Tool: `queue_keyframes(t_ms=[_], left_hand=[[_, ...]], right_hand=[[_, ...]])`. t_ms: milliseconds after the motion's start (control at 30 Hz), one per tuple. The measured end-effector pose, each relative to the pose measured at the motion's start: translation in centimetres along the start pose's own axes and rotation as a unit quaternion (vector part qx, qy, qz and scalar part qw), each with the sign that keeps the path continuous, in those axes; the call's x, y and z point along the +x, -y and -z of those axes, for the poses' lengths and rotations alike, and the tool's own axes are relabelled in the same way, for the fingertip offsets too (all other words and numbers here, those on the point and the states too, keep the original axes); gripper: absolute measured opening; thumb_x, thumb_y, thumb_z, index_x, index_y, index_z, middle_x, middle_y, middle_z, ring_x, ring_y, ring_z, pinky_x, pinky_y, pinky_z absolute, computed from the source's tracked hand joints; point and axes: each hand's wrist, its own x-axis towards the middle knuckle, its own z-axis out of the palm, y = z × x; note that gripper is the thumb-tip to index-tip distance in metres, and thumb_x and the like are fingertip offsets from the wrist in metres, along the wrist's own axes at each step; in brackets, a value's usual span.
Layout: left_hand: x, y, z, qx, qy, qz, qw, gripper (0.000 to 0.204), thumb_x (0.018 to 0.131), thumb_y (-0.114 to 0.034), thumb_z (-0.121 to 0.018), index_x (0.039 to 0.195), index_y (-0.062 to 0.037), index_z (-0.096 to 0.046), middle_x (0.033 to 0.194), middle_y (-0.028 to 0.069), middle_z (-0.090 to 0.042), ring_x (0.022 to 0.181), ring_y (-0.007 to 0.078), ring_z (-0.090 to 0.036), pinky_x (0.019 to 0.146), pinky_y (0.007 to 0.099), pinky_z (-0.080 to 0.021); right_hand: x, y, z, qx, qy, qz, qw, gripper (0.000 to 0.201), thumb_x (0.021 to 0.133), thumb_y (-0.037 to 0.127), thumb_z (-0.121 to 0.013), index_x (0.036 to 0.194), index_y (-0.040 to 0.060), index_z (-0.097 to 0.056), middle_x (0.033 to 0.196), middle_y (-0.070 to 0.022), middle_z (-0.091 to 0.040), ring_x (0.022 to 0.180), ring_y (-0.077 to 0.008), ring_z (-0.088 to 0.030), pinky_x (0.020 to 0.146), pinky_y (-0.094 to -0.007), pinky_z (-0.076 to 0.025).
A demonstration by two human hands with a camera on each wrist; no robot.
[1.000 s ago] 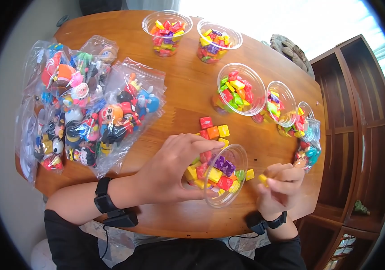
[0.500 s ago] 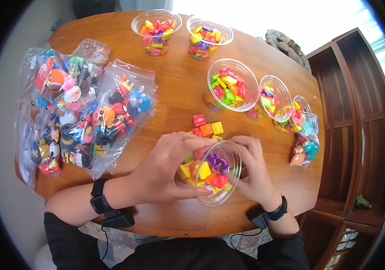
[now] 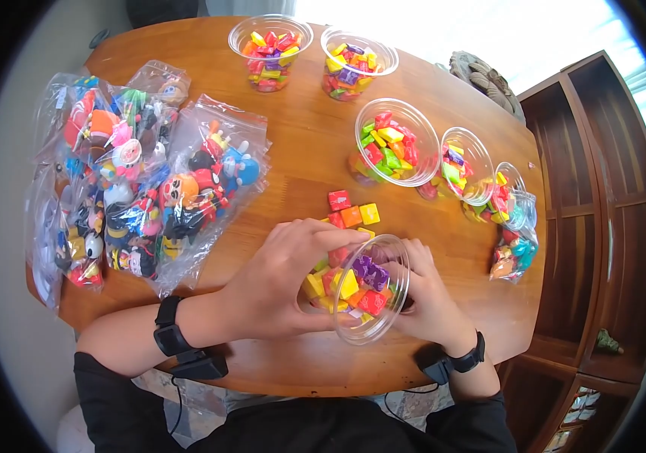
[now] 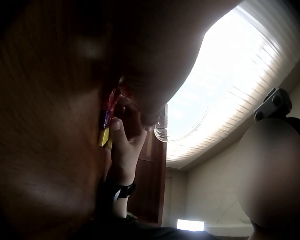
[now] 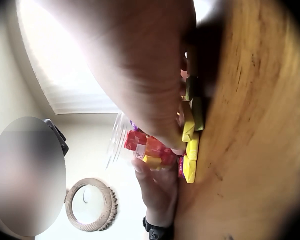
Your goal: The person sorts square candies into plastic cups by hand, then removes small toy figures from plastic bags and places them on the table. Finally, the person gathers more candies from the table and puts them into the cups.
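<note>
My left hand (image 3: 285,275) grips a clear plastic cup (image 3: 364,332) from its left side, thumb low and fingers near the rim. The cup tilts toward me. Red, yellow and purple wrapped candies (image 3: 370,273) show inside it. My right hand (image 3: 429,302) is close against the cup's right side, its fingertips partly hidden behind the cup. In the right wrist view, yellow wrapped candies (image 5: 190,167) lie on the table right by the right fingers; I cannot tell whether the fingers hold one. Loose red, orange and yellow candies (image 3: 349,217) lie just beyond the cup.
Several clear cups of candies stand along the far and right sides, one of them a filled cup (image 3: 397,143) beyond my right hand. Bags of small toy figures (image 3: 142,181) cover the table's left. A smaller toy bag (image 3: 513,253) lies by the right edge.
My right hand, which pinched a yellow candy away from the cup a second ago, has moved left to the cup's right side. My left hand still grips the cup.
</note>
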Motion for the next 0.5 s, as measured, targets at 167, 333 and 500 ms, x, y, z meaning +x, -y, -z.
queue_keyframes(t_ms=[167,333,500], left_hand=[[0.0,-0.1,0.0,0.008,-0.004,-0.003,1.000,0.086,0.084,-0.041,-0.095,0.155,-0.0108,-0.057,0.131,0.0101,-0.067,0.119,0.0294,-0.066,0.105,0.0459,-0.047],[0.1,-0.2,0.1,0.007,0.005,0.002,1.000,0.086,0.084,-0.041,-0.095,0.155,-0.0107,-0.057,0.132,0.0109,-0.066,0.120,0.0308,-0.066,0.106,0.0464,-0.047],[0.2,-0.1,0.1,0.013,0.003,0.000,1.000,0.086,0.083,-0.040,-0.095,0.155,-0.0105,-0.057,0.135,0.0120,-0.066,0.122,0.0320,-0.065,0.107,0.0469,-0.046]], right_hand=[[0.0,0.4,0.1,-0.008,0.019,0.003,1.000,0.045,0.080,0.023,-0.097,0.114,0.0075,-0.072,0.126,-0.0104,-0.066,0.116,-0.0322,-0.060,0.098,-0.0455,-0.043],[0.0,0.5,0.0,0.003,0.022,0.010,1.000,0.046,0.078,0.023,-0.098,0.112,0.0069,-0.072,0.126,-0.0104,-0.067,0.116,-0.0316,-0.061,0.098,-0.0450,-0.043],[0.1,1.0,-0.9,-0.021,0.002,0.037,0.999,0.050,0.077,0.024,-0.098,0.115,0.0053,-0.072,0.126,-0.0104,-0.067,0.115,-0.0313,-0.062,0.099,-0.0465,-0.044]])
